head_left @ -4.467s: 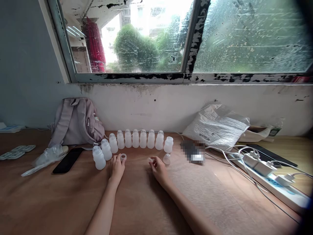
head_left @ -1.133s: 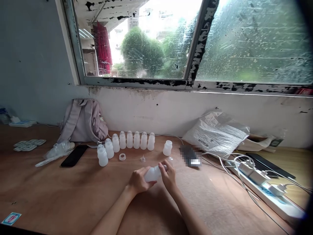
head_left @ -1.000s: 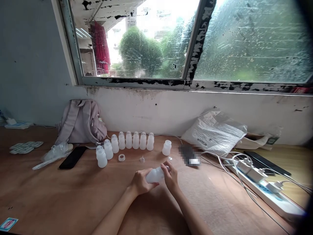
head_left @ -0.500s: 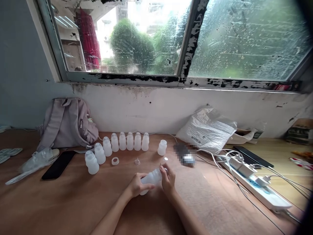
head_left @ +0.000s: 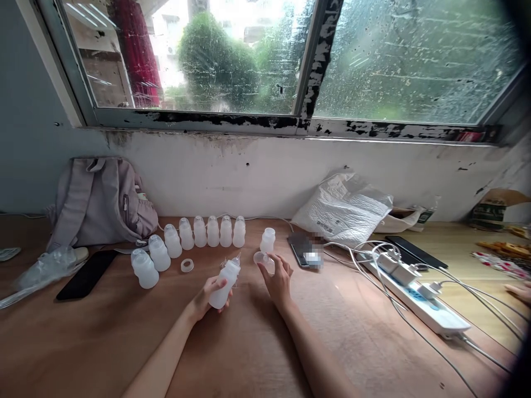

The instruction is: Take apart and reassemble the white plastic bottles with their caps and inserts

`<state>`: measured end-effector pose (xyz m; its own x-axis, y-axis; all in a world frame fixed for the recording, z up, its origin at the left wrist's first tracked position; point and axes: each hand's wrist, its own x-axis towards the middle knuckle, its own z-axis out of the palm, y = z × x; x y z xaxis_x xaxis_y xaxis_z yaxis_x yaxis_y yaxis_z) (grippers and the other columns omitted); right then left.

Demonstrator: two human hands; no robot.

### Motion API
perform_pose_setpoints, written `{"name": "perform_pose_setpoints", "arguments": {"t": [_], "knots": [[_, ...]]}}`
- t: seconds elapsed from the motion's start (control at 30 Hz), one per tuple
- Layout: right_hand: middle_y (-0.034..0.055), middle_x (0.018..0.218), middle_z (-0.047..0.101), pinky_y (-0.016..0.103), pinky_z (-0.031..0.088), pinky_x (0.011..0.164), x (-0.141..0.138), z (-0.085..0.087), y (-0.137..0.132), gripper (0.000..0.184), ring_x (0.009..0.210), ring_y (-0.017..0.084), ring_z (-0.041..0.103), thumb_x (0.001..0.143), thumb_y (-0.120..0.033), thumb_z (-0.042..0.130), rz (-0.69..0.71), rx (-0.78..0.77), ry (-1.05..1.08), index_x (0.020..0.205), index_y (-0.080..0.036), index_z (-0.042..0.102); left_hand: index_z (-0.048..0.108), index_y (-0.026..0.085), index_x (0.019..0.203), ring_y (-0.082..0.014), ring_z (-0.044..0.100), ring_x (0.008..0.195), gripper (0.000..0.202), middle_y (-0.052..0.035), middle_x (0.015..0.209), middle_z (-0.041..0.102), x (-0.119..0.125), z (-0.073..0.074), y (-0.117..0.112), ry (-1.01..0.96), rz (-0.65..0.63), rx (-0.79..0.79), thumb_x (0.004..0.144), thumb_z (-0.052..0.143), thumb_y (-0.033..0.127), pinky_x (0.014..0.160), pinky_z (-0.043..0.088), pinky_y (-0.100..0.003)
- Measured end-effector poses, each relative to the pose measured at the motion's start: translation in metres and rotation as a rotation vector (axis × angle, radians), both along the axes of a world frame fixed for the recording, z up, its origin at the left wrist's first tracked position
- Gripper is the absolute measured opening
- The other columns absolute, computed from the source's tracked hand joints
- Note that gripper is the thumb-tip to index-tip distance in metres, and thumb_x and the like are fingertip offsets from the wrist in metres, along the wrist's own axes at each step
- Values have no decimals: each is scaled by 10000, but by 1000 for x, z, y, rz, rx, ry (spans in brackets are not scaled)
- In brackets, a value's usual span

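Note:
My left hand [head_left: 207, 292] is closed round a small translucent white bottle [head_left: 224, 279], held nearly upright above the wooden table [head_left: 257, 354], its nipple top showing. My right hand [head_left: 277, 278] is a little to the right of it and pinches a clear dome cap [head_left: 260, 257] in its fingertips. Behind my hands a curved row of several capped white bottles [head_left: 199, 231] stands near the wall. An uncapped bottle [head_left: 267, 240] stands alone at the row's right end. A white ring [head_left: 187, 265] lies on the table in front of the row.
A pale backpack [head_left: 97, 202] leans on the wall at left, with a black phone [head_left: 86, 275] and crumpled clear plastic [head_left: 43, 268] before it. At right lie a white plastic bag [head_left: 344, 207], another phone [head_left: 305, 251], a power strip [head_left: 415, 298] with cables, and another person's hand [head_left: 518, 290].
Both hands held the bottle sideways. Now the left hand holds it upright alone, and the right hand has come away with the clear cap. The view has swung right.

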<state>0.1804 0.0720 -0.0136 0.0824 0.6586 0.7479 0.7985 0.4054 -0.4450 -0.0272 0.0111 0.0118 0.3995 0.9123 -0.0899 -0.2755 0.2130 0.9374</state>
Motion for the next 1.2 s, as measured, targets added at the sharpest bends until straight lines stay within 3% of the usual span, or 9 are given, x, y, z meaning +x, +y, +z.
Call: {"name": "perform_pose_setpoints", "arguments": {"t": [0.13,0.23,0.43,0.53,0.63,0.73,0.97,1.1,1.2], "knots": [[95,1219,436,524,134,938,-6,-4,1,248,1161,288,310,744,-386,532,-90,-95,-229,943,-241,562,513,102,960,-113,528,490,391,-51,708,533,1,1,-5,45,26,31,729,505,418,322,321,-178],[99,1257,385,554,105,936,-7,-6,1,248,1191,299,259,739,-379,534,-139,-153,-282,938,-235,569,517,108,896,-114,525,491,357,-50,712,533,3,2,-8,57,49,45,721,515,419,327,328,-184],[118,1257,388,570,122,935,-5,-1,1,340,1201,301,251,767,-351,486,-103,-141,-126,1078,-216,511,512,128,817,-118,513,488,334,-44,717,536,9,2,-10,117,118,77,717,504,447,343,331,-198],[112,1171,481,489,247,936,-14,12,-12,339,1147,261,357,784,-350,457,150,-154,155,1085,-200,499,527,143,802,-140,521,548,320,-43,720,553,14,2,-12,267,285,203,695,536,444,436,383,-228],[85,1129,527,406,367,877,-35,26,-36,363,1051,229,471,766,-366,494,528,-380,519,1097,-218,476,561,186,904,-208,534,767,348,-58,833,586,20,2,-17,472,512,424,619,638,370,659,414,-275],[81,1076,570,370,432,796,-55,34,-56,413,962,229,536,718,-376,564,745,-596,826,1088,-218,470,571,237,954,-249,507,875,409,-69,919,582,27,0,-23,512,566,502,568,679,317,713,394,-277],[82,767,651,344,431,760,-56,37,-62,191,1031,257,494,682,-347,606,733,-698,1053,740,-172,554,566,135,726,-150,495,565,286,-31,627,552,44,-1,-32,382,291,214,599,649,377,499,351,-232],[73,789,650,342,441,728,-47,48,-63,209,998,247,517,687,-391,576,891,-812,1029,697,-185,538,532,111,787,-104,470,441,425,-23,623,503,47,1,-37,-25,-18,-155,669,521,519,351,260,-193],[104,935,629,373,423,767,-42,58,-63,360,962,247,538,649,-474,568,1127,-907,958,854,-178,570,526,109,836,-71,430,388,560,-3,601,447,42,-1,-40,-390,-288,-362,686,391,631,296,186,-165]]}}
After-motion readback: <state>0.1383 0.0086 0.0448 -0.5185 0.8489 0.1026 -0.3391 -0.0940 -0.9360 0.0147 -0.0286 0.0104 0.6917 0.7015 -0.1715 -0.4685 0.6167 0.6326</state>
